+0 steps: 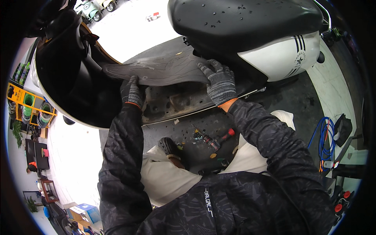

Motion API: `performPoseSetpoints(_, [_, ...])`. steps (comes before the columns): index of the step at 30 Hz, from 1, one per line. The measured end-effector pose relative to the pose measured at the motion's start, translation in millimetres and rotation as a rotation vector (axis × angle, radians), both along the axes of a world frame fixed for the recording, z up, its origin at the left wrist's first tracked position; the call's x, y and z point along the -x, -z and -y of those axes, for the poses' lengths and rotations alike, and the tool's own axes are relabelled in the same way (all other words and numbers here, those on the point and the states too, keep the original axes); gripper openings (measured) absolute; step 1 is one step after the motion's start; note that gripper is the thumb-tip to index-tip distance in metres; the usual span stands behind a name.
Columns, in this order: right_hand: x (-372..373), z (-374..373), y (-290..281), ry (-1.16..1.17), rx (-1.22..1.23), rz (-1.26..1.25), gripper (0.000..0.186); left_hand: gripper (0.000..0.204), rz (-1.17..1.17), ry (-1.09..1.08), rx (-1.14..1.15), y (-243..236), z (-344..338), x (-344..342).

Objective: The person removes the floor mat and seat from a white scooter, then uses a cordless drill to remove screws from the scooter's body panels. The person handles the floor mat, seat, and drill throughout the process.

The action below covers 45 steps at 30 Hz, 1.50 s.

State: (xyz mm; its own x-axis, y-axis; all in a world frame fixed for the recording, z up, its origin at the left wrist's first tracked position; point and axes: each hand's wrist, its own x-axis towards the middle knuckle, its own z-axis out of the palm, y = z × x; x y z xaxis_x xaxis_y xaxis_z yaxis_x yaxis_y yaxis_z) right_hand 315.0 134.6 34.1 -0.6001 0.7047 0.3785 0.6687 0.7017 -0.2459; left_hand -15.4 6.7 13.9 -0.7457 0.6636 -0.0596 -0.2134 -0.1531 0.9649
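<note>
A dark grey rubber floor mat lies tilted over the footboard of a white and black scooter, its near edge lifted. My left hand, in a grey striped knit glove, is closed on the mat's near edge at its left end. At the right end my right hand, gloved alike, grips the mat with its fingers over the top; its thumb is hard to make out. Below the raised edge the bare, dirty footboard shows, with holes and recesses. The far part of the footboard is hidden under the mat.
The black seat carries several small dark pieces. Left stands the front shield. On the dark floor mat between my feet lies a red and black cordless drill near small loose parts. A blue hose coils at right.
</note>
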Motion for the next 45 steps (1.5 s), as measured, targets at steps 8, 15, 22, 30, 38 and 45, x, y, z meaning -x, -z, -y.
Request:
performPoseSetpoints(8, [-2.2,-4.4,11.6,-0.147,0.287,0.4,0.058,0.019,0.218,0.005,0.505,12.9,8.0,-2.3])
performPoseSetpoints(15, [2.2,2.8,4.2,-0.088,-0.001,-0.056,0.052,0.017,-0.334,-0.123,0.171,-31.6,7.8,-10.2])
performPoseSetpoints(22, [8.8,3.1,10.8,-0.14,0.392,0.257,0.041,0.018,-1.183,0.229,0.913,9.3,10.9,23.2])
performPoseSetpoints(30, [5.5,3.8,4.1,-0.101,-0.069,0.007,0.052,0.027,-0.63,0.035,0.66,10.2,13.7,40.5])
performPoseSetpoints(38, [7.6,3.5,17.3,-0.158,-0.01,0.036,0.051,0.035,-0.136,-0.078,0.375,21.6,13.8,50.6])
performPoseSetpoints(45, [5.3,7.4,18.3,-0.505,0.455,0.816,0.067,0.041,-0.138,0.038,0.735,42.1,22.6,33.1])
